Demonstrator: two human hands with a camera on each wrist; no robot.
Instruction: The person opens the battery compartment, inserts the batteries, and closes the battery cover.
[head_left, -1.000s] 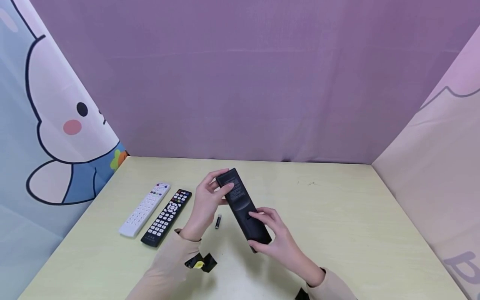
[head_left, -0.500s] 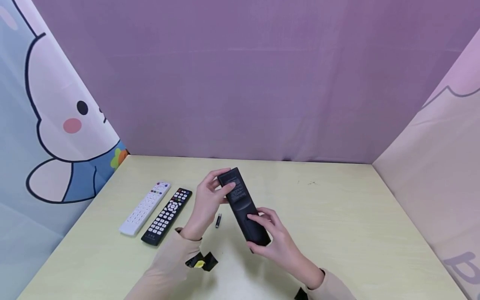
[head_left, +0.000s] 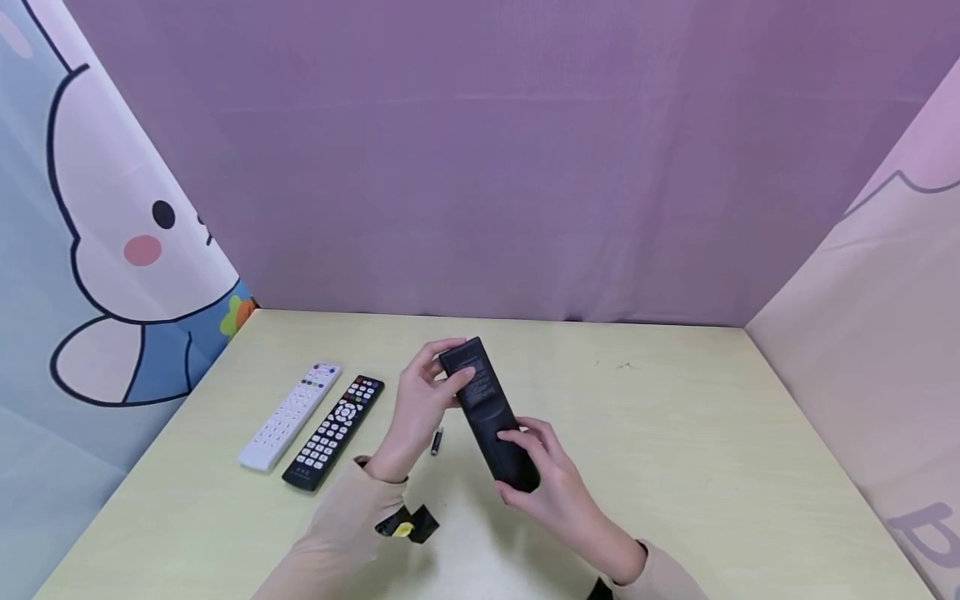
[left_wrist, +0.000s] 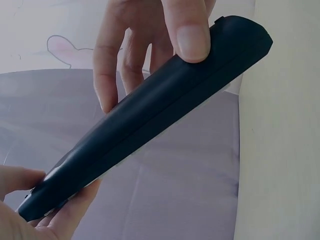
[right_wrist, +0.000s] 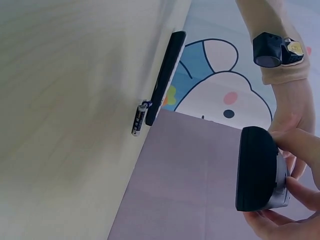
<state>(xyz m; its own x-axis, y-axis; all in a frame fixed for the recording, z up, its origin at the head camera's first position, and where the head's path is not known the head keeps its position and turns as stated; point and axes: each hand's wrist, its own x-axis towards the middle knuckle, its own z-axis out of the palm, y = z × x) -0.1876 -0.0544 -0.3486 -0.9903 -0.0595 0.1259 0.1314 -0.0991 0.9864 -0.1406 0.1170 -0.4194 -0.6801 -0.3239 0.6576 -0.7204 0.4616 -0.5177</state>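
A black remote control (head_left: 491, 429) is held up over the table in both hands, its back with printed text turned toward the head view. My left hand (head_left: 420, 400) grips the far end, thumb on the back and fingers behind. At the near end my right hand (head_left: 558, 483) holds the remote, a fingertip pressing on the back near the middle and the thumb at the lower left edge. The left wrist view shows the remote's long side (left_wrist: 145, 110) between the two hands. Beneath, a small battery (head_left: 437, 442) lies on the table just right of my left wrist.
A white remote (head_left: 291, 417) and a black remote with white buttons (head_left: 333, 433) lie side by side, buttons up, at the left of the table (head_left: 675, 433). A purple cloth (head_left: 480, 167) hangs behind, with printed cloths on both sides.
Both hands and the held remote have shifted very slightly to the right. The grip stays the same, and the things on the table have not moved.
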